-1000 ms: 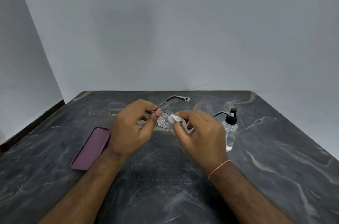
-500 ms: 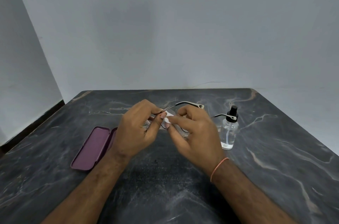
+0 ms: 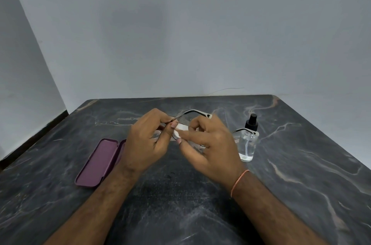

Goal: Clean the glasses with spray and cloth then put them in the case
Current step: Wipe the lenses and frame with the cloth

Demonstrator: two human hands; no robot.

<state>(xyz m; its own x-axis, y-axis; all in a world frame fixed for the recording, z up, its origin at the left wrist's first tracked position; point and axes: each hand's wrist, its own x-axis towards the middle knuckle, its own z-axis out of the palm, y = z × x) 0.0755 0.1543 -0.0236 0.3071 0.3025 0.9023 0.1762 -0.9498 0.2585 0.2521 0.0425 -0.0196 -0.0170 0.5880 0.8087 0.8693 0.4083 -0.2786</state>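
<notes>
- Since a second ago, the white cloth (image 3: 181,132) has been carried from the lens edge across the lens of the glasses (image 3: 195,113), and the droplets seen on that lens are now hidden under cloth and fingers.
- The glasses are held above the table (image 3: 301,174), between both hands, with the temple arms pointing away toward the wall.
- The frame is pinched near its hinge by the left hand (image 3: 147,142), thumb and forefinger closed on it.
- The cloth is pressed against the lens by the right hand (image 3: 208,144), its fingers curled around the fabric.
- Wiping is judged to be under way; whether the second lens has been cleaned cannot be told.
- The spray bottle (image 3: 248,140) is left upright on the table, just beside the right hand.
- The purple case (image 3: 98,162) is laid open on the table behind the left wrist, so only storing seems to be left after wiping.
</notes>
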